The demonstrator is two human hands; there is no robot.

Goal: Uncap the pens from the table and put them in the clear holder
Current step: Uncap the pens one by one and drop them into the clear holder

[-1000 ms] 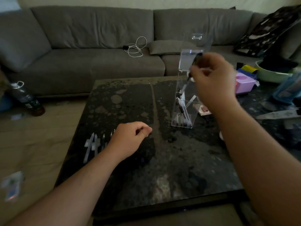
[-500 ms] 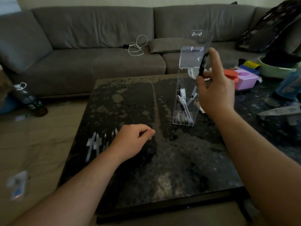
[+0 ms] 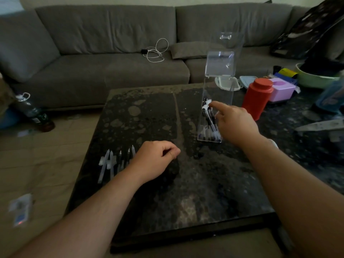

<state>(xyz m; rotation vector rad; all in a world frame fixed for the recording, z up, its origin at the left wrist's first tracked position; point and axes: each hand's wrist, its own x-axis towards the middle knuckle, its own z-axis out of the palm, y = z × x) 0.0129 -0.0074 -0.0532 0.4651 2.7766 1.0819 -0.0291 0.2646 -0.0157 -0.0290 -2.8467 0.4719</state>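
A tall clear holder [image 3: 221,86] stands on the dark stone table [image 3: 186,192], its lid flipped up, with several pens [image 3: 208,116] leaning inside. My right hand [image 3: 234,123] hovers low in front of the holder, index finger stretched toward it, nothing visible in its grasp. Several capped pens [image 3: 111,162] lie in a row at the table's left edge. My left hand [image 3: 152,161] rests just right of that row, curled into a fist; whether anything is inside it is hidden.
A red bottle [image 3: 256,97], a pink box [image 3: 281,90], a white container [image 3: 226,83] and a green bowl [image 3: 314,79] crowd the far right. A grey sofa with a white cable [image 3: 154,51] runs behind. A bottle [image 3: 31,110] lies on the floor at left.
My right hand held a pen at the holder's top, let it drop inside, then came down and toward me with its fingers apart. My left fist stayed put.
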